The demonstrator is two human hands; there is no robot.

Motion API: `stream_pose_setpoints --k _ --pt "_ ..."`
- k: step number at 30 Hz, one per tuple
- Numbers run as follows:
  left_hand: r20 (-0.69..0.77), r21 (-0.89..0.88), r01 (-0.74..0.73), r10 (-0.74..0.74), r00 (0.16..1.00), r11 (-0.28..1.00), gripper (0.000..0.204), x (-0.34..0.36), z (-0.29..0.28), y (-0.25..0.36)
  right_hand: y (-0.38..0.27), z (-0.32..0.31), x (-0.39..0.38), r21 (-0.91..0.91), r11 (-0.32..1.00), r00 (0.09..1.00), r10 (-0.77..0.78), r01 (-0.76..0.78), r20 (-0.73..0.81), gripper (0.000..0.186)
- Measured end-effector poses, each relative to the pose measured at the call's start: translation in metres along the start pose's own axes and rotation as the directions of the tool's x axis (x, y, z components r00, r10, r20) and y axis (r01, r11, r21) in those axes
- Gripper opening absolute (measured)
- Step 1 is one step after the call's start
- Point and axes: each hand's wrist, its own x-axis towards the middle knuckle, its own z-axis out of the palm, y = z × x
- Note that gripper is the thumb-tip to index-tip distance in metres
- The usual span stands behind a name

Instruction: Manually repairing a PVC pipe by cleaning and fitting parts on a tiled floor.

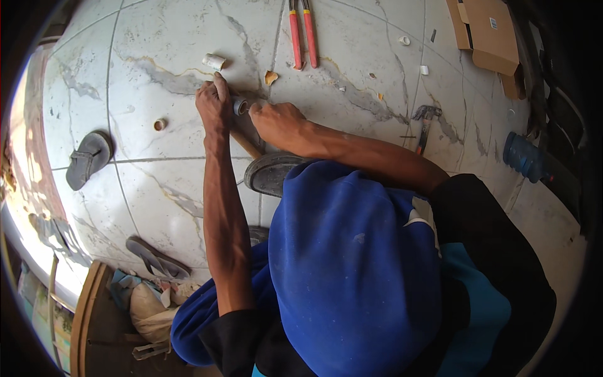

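My left hand [213, 103] is closed around a short grey pipe piece [240, 105], beside a wooden handle [247, 143] that slants down toward my sandaled foot [270, 176]. My right hand [276, 125] is bent closed at the pipe's open end; what its fingertips grip is hidden. Just above my hands lie a white cylindrical piece [214, 61] and an orange-tan fragment [271, 78]. A small ring-shaped piece [159, 124] lies to the left. My blue-clad knee [345, 251] fills the lower middle.
Red-handled long tool [311, 44] at top, hammer [422, 129] at right, cardboard box [487, 38] top right, blue plastic bottle [521, 154] far right. Loose sandals [88, 160] lie left, wooden furniture [88, 314] and rags [147, 308] lower left, small scraps about the tiled floor.
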Motion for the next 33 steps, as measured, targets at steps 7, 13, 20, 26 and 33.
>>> stream_pose_setpoints --k 7,13,20,26,33 --pt "-0.009 -0.012 -0.042 0.042 0.999 0.999 0.047 -0.005 0.000 0.006 0.002 0.003 -0.001 0.004 0.999 0.999 -0.033 0.033 -0.043 0.021" --pt "-0.015 0.025 -0.023 0.023 1.000 0.999 0.049 -0.003 0.001 0.004 0.003 -0.001 -0.008 -0.026 0.999 0.997 -0.045 0.044 -0.057 0.022" --pt "0.025 -0.003 -0.067 0.067 0.997 0.998 0.048 -0.004 0.000 0.007 0.001 -0.006 -0.014 0.025 0.999 0.998 0.038 -0.039 0.055 0.019" --pt "0.011 0.023 -0.093 0.093 0.996 0.995 0.051 -0.001 0.002 -0.008 0.000 0.002 -0.019 -0.010 1.000 1.000 -0.003 0.003 -0.019 0.022" --pt "0.054 -0.038 0.039 -0.037 0.998 0.999 0.049 0.000 0.007 -0.006 0.045 -0.018 -0.096 0.094 0.994 0.998 0.054 -0.058 0.045 0.016"
